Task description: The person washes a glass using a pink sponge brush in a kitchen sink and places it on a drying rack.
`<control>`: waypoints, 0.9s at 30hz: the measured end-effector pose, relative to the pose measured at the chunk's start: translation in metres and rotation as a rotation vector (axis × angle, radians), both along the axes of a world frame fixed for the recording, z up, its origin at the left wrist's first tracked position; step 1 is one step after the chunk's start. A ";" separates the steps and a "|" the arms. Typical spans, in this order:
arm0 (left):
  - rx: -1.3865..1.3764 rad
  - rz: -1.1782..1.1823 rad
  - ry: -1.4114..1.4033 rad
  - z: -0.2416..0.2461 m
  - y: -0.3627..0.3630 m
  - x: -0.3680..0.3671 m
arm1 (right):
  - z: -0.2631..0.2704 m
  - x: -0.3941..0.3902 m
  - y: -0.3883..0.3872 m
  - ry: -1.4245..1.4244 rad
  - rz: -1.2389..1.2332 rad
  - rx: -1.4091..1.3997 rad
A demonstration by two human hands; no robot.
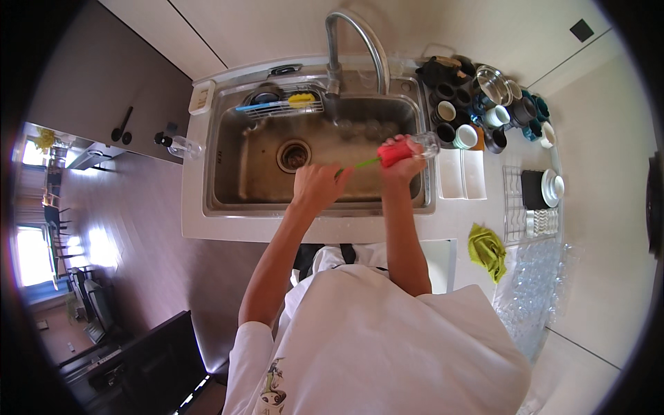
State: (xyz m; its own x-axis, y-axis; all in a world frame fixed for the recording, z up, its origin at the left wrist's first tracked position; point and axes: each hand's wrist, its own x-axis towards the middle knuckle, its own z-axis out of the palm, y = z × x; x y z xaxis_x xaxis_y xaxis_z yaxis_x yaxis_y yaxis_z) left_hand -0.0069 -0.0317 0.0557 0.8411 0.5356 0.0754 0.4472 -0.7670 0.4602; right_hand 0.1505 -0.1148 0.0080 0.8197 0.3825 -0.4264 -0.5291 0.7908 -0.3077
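Over the sink (270,187), my left hand (317,188) is closed around the green handle (367,163) of a brush with a red head (395,153). My right hand (403,165) grips a clear glass (428,144), its fingers also wrapping near the red head. Whether the head sits partly inside the glass cannot be made out. Several clear glasses (365,128) seem to stand at the back right of the basin, blurred. Left of them lies the round drain (294,155). A curved steel faucet (358,23) rises behind the basin.
A wire caddy (282,106) with a yellow sponge (302,100) hangs at the basin's back. Right of the sink crowd several cups (465,136), beside a white tray (461,176). A green cloth (487,251) lies nearer me. A pump bottle (179,146) stands left.
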 end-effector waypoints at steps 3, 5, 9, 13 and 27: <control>0.003 0.007 -0.051 0.001 -0.005 0.012 | -0.001 -0.013 0.013 0.032 0.021 -0.101; -0.031 0.012 -0.073 -0.002 -0.002 0.006 | -0.003 0.008 0.003 -0.054 -0.039 -0.024; -0.055 0.002 -0.041 -0.005 0.010 0.000 | 0.000 0.007 0.011 -0.030 -0.057 -0.039; -0.023 -0.029 -0.152 -0.018 -0.006 0.017 | 0.007 -0.011 0.012 -0.064 -0.034 -0.123; -0.090 0.041 -0.055 -0.015 0.012 0.000 | 0.009 0.007 0.011 -0.075 0.016 -0.101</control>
State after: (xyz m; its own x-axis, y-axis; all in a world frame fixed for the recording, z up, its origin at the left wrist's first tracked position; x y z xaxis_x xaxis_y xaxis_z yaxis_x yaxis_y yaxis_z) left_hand -0.0073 -0.0198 0.0407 0.8141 0.5763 0.0711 0.4495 -0.7030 0.5512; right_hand 0.1575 -0.1040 0.0173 0.8448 0.3538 -0.4015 -0.5140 0.7454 -0.4245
